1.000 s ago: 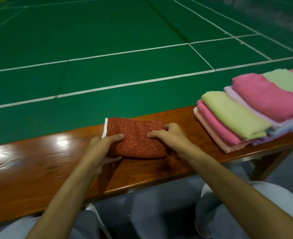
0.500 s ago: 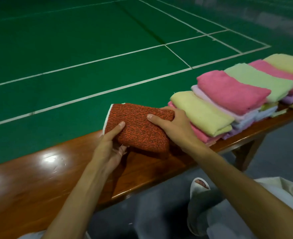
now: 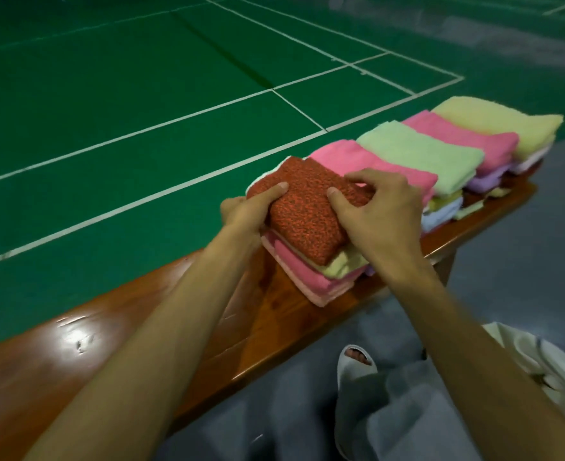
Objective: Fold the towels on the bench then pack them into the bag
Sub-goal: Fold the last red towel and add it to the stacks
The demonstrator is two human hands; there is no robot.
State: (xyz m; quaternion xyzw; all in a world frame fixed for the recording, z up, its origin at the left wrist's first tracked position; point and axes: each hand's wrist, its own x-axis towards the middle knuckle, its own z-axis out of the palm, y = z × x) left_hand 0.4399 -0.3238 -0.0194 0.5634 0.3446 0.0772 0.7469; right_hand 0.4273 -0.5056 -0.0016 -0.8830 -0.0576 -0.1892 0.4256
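1. The left hand's (image 3: 248, 211) fingers (image 3: 274, 191) pinch the left end of the folded red towel (image 3: 304, 214), with the thumb on top and the rest hidden underneath.
2. The right hand's (image 3: 381, 214) fingers (image 3: 371, 181) curl over the towel's far right edge, with the thumb pressing down on top.
3. Gripping both ends probably keeps the folds from springing open while the towel is squared up.
4. The red towel sits between the two hands, on top of the near stack (image 3: 314, 277) and slightly askew to it.
5. To the right of the stack, a row of folded towels (image 3: 417, 154) overlaps, likely waiting to be packed.
6. The table (image 3: 108, 327) carries the stack and runs on to its left.
7. A pale cloth thing (image 3: 540, 371) lies below and to the right of the stack. I cannot tell whether it is the bag.
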